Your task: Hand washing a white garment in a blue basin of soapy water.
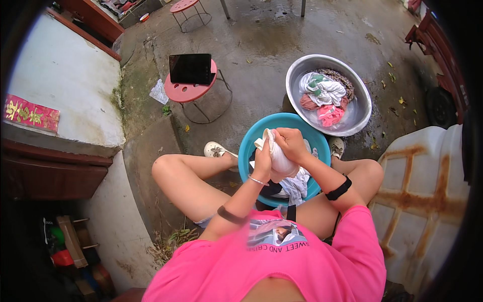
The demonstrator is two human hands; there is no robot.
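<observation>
My left hand (262, 163) and my right hand (292, 145) are both closed on a bunched white cloth (283, 162), held up above a teal plastic basin (246, 146). A corner of the cloth sticks up between the two hands. What kind of garment it is, I cannot make out. Inside the basin, between my knees, lie more clothes, among them a pale grey-white piece (297, 185) and something dark. My forearms hide part of the basin's contents.
Ahead on the right stands a large metal basin (363, 113) with white, pink and patterned clothes. A red round stool (173, 94) carries a black tablet (190, 69). Another red stool (182, 5) is farther off. A rust-stained white container (422, 171) stands at my right, a white wall (70, 60) at left.
</observation>
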